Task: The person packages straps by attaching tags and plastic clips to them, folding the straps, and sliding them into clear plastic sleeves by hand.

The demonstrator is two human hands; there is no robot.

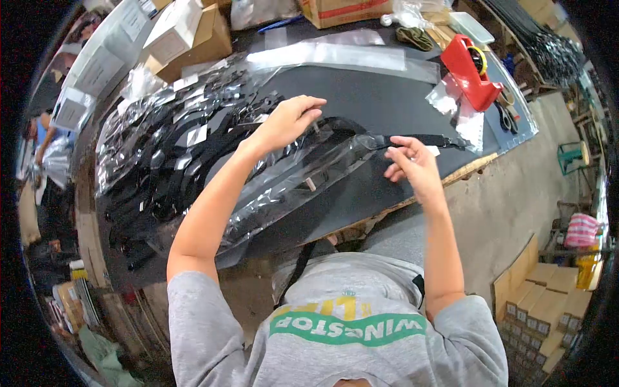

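Right hand (418, 169) is at a black strap (438, 139), pinched or not I can't tell; clear sleeve (329, 165) leftward; left hand (287, 122), thumb and fingers apart.

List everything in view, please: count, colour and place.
black flat table: one, black, centre
bagged black strap-like items: many, black, table's left
long transparent plastic bag: one, clear, near hands
flat plastic sleeves: several, clear, far side
red plastic tape dispenser: one, red, right
cardboard box with red stripe: one, brown, far edge
small cardboard boxes: many, brown, lower right
background items: uncountable, mixed, edges
grey shirt: one, grey, bottom
left hand: one, bare, above items
right hand: one, bare, near bag's end
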